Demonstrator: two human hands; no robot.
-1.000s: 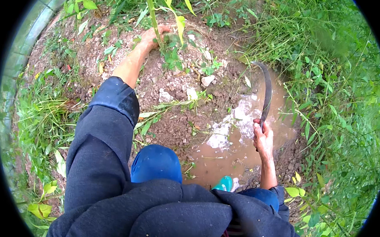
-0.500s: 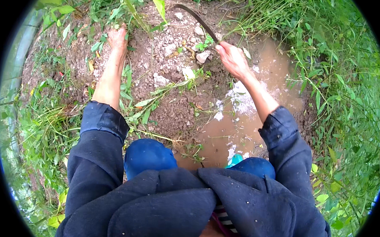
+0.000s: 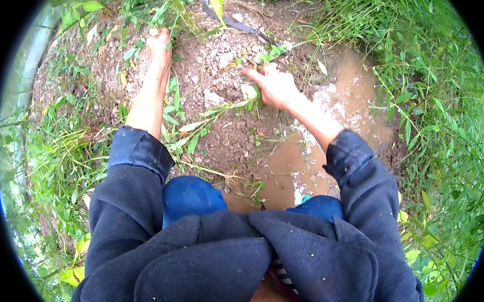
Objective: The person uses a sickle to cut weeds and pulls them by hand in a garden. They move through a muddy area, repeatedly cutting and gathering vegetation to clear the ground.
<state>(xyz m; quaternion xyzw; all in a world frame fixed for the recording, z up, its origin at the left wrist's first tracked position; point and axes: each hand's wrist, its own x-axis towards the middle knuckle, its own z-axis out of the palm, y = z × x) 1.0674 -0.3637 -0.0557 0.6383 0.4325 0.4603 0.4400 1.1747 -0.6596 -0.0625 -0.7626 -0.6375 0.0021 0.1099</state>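
Note:
On the pale, crumbly soil at the top middle lies a sickle (image 3: 241, 26), its dark curved blade pointing up and left. Just below its near end is my right hand (image 3: 277, 89), apart from it, thumb and fingers spread and nothing seen in them. My left hand (image 3: 159, 44) reaches to the upper left, closed at the foot of some green weeds (image 3: 160, 11). Leaves partly cover its fingertips. Between the two hands a pulled leafy stem (image 3: 214, 114) lies across the dirt.
A muddy puddle (image 3: 287, 166) spreads below and right of my right hand. Dense grass (image 3: 438, 111) lines the right side. A tall green stem (image 3: 182, 11) rises between my hands. My blue-covered knees (image 3: 194, 200) are close at the bottom.
My right hand has let go of the sickle, which now lies on the soil, and has drawn down and left. My left hand stays at the weeds.

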